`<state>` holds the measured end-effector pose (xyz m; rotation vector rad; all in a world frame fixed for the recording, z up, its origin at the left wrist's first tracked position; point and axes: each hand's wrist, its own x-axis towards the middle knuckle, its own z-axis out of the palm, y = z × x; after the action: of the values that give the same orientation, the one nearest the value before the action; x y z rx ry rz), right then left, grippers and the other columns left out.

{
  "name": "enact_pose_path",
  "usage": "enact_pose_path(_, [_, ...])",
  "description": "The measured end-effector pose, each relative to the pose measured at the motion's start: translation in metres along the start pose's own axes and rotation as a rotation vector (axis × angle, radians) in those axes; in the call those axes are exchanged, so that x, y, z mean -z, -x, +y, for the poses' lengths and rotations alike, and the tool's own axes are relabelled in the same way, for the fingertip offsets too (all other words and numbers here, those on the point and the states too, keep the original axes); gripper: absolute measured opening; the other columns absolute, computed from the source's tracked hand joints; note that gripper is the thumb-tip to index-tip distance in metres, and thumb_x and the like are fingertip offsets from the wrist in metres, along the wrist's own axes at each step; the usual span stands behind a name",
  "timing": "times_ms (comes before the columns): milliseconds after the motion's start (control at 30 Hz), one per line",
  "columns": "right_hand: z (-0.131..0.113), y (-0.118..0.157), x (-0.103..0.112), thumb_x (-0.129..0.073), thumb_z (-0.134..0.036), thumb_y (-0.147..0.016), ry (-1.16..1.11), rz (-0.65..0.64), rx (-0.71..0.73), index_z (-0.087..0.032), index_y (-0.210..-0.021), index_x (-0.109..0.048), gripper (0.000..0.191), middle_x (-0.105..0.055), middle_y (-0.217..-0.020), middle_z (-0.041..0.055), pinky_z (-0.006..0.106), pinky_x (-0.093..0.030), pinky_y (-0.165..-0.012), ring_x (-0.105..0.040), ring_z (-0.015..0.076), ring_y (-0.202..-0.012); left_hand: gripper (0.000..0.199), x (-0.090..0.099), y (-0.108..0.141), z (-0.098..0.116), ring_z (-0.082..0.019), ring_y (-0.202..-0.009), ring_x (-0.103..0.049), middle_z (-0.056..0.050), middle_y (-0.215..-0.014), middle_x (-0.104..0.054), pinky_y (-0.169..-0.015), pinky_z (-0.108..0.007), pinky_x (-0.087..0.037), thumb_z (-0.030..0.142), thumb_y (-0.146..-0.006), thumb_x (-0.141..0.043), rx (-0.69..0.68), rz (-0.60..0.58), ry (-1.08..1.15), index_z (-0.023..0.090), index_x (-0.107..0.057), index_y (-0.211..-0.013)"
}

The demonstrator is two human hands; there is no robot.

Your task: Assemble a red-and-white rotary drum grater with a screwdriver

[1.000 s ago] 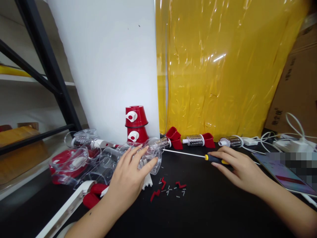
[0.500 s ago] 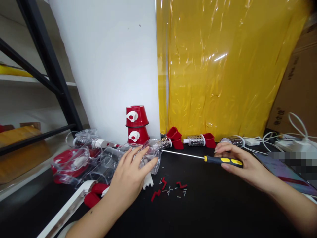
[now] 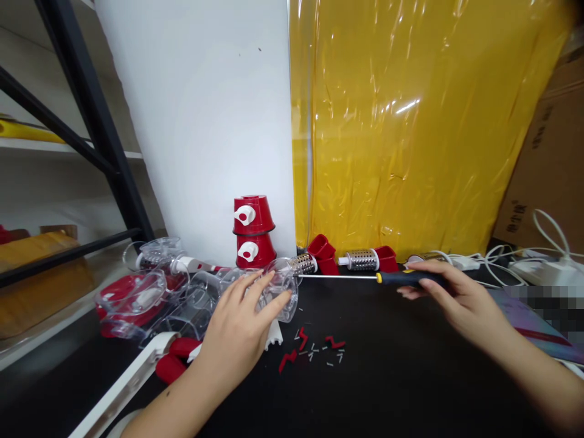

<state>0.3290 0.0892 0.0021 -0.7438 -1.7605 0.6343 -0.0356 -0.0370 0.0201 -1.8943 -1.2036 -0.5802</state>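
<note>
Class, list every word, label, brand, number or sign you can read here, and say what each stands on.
None reads with certainty.
Cardboard box, lower print: large dark characters turned sideways, too blurred to quote.
Cardboard box, upper print: smaller characters, too blurred to read.
Screen: partly pixelated; no text readable.
Screwdriver: no lettering seen; the right hand covers part of its handle.

The left hand is held palm down, its fingers spread and extended forward. The right hand is turned sideways, with thumb and fingers bent in a grip. Both forearms are bared and angled inward.
</note>
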Motion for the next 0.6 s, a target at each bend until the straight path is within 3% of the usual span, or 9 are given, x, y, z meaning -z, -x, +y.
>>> enact_pose_path(100, [-0.002, 0.003, -0.001, -0.050, -0.043, -0.096, -0.007, -0.049, 0.003, -0.027, -0.119, -0.058, 0.029, -0.068, -0.078, 0.0040, 0.034, -0.062, -0.066, -0.070, 0.0195, -0.066, 0.044, 0.001, -0.001, 0.000, -0.033, -0.117, -0.054, -0.013, -0.129, -0.060, -0.090, -0.053, -0.053, 0.005, -0.081, -0.056, 0.003, 0.000, -0.008, 0.026, -0.064, -0.119])
enact_pose_path(200, [-0.009, 0.006, 0.001, -0.058, -0.040, -0.092, -0.073, -0.065, -0.035, -0.029, -0.130, -0.049, 0.040, -0.066, -0.108, 0.0092, 0.035, -0.061, -0.073, -0.071, 0.0229, -0.086, 0.044, 0.000, -0.001, -0.001, -0.033, -0.116, -0.055, -0.013, -0.129, -0.060, -0.089, -0.053, -0.053, 0.005, -0.081, -0.056, 0.011, -0.007, -0.023, 0.026, -0.064, -0.119])
enact_pose_path(267, [-0.010, 0.006, 0.002, -0.062, -0.039, -0.090, -0.106, -0.094, -0.035, -0.031, -0.129, -0.047, 0.043, -0.063, -0.118, 0.0101, 0.036, -0.060, -0.076, -0.070, 0.0230, -0.090, 0.043, 0.000, 0.000, -0.002, -0.033, -0.116, -0.055, -0.013, -0.128, -0.061, -0.089, -0.053, -0.053, 0.006, -0.081, -0.056, 0.014, -0.012, -0.022, 0.025, -0.064, -0.119])
enact_pose_path(367, [-0.007, 0.002, 0.003, -0.058, -0.041, -0.092, -0.085, -0.063, -0.010, -0.028, -0.119, -0.051, 0.031, -0.067, -0.096, 0.0062, 0.034, -0.060, -0.071, -0.069, 0.0197, -0.076, 0.044, -0.001, 0.002, -0.001, -0.033, -0.117, -0.054, -0.012, -0.128, -0.060, -0.091, -0.053, -0.053, 0.005, -0.081, -0.056, 0.007, -0.016, -0.008, 0.026, -0.064, -0.119])
enact_pose_path(467, [-0.003, 0.000, 0.003, -0.048, -0.046, -0.096, -0.018, -0.026, 0.021, -0.026, -0.110, -0.055, 0.025, -0.060, -0.072, 0.0003, 0.029, -0.056, -0.057, -0.061, 0.0150, -0.056, 0.045, -0.002, 0.002, 0.000, -0.033, -0.117, -0.054, -0.012, -0.129, -0.060, -0.091, -0.054, -0.053, 0.005, -0.081, -0.056, 0.001, -0.013, -0.001, 0.027, -0.064, -0.119])
enact_pose_path(533, [-0.004, 0.000, 0.004, -0.042, -0.047, -0.098, 0.005, -0.056, 0.030, -0.026, -0.110, -0.057, 0.029, -0.058, -0.074, 0.0005, 0.029, -0.054, -0.056, -0.058, 0.0138, -0.055, 0.046, -0.003, 0.001, 0.000, -0.034, -0.116, -0.054, -0.013, -0.129, -0.060, -0.090, -0.054, -0.053, 0.004, -0.080, -0.056, -0.001, -0.016, -0.004, 0.027, -0.064, -0.119])
enact_pose_path(600, [-0.006, 0.002, 0.004, -0.041, -0.048, -0.098, -0.013, -0.098, 0.020, -0.027, -0.116, -0.054, 0.030, -0.060, -0.090, 0.0039, 0.032, -0.057, -0.064, -0.062, 0.0156, -0.066, 0.046, -0.003, 0.001, 0.000, -0.034, -0.115, -0.054, -0.013, -0.128, -0.060, -0.089, -0.054, -0.054, 0.003, -0.079, -0.056, 0.000, -0.021, -0.008, 0.026, -0.064, -0.118])
